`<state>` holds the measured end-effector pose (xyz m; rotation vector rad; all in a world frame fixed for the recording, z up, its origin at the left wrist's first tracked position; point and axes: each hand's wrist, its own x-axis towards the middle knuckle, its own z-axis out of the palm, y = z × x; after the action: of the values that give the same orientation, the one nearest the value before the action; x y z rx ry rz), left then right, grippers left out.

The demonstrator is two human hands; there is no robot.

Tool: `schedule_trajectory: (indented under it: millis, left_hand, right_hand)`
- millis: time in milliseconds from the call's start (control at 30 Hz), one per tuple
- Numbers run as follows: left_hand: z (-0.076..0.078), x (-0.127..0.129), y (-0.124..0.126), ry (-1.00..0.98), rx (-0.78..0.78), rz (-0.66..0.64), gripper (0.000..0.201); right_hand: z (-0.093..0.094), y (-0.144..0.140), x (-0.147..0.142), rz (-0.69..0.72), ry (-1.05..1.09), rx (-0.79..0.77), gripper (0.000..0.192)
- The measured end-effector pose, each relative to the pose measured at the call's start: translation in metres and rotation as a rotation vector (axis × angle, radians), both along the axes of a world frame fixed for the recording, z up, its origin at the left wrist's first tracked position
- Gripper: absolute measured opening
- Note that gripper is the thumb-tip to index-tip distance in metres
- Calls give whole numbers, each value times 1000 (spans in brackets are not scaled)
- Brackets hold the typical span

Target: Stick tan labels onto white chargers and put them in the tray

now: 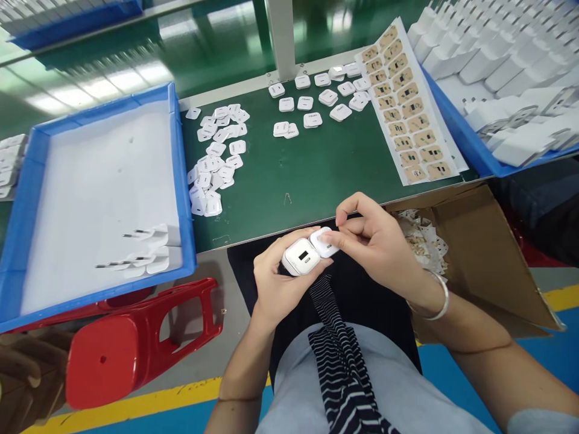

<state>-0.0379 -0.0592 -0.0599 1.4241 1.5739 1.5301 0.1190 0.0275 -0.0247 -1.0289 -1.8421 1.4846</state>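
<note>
Just off the table's front edge, my left hand [278,274] is closed around two white wall chargers. One charger [301,257] shows its end face with a black wide port and a smaller slot. Beside and touching it is the second one, its face covered by a white face plate [322,244] with a small slot. My right hand [373,241] has its thumb on that face plate, with the other fingers curled. How far the plate is seated cannot be seen. Loose white face plates [212,172] lie in a pile on the green table [289,187].
More face plates [312,120] are spread at the back. A sheet of tan adhesive pieces [402,108] lies right of them. Blue trays [184,181] flank the area; the right tray [456,135] is full of chargers. A cardboard box [488,253] with scraps and a red stool [104,361] stand below.
</note>
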Motion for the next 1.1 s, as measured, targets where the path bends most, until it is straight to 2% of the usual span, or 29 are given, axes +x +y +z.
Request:
schedule_trajectory:
  millis: [133, 200, 333, 433, 533, 633, 733, 900, 1100]
  left_hand:
    - [-7, 0, 1, -119, -65, 60, 39]
    - [-10, -3, -2, -178, -97, 68, 37]
    - [-14, -12, -18, -252, -105, 163, 37]
    - [-15, -18, -30, -273, -129, 219, 36]
    - [-15, -23, -36, -277, -123, 204, 35]
    - [-14, -26, -39, -273, -93, 164, 36]
    - [-16, -29, -42, -262, -87, 148, 37]
    - [-25, -33, -44, -279, -90, 205, 38]
    - [-21, -37, -40, -294, -35, 212, 38]
  right_hand:
    - [-24, -9, -9, -26, -48, 148, 11]
    - [-31, -9, -14, -1, -33, 164, 9]
    - [-23, 15, -37, 43, 52, 164, 16]
    - [-7, 48, -80, 94, -109, 337, 9]
    - [3, 78, -135, 183, -336, 507, 4]
    - [3, 94, -180, 229, -490, 546, 10]
    - [-2, 100, -203, 248, -581, 540, 20]
    - [-8, 109, -200, 312, -580, 406, 21]
    - [-7, 113, -159, 259, -502, 352, 23]
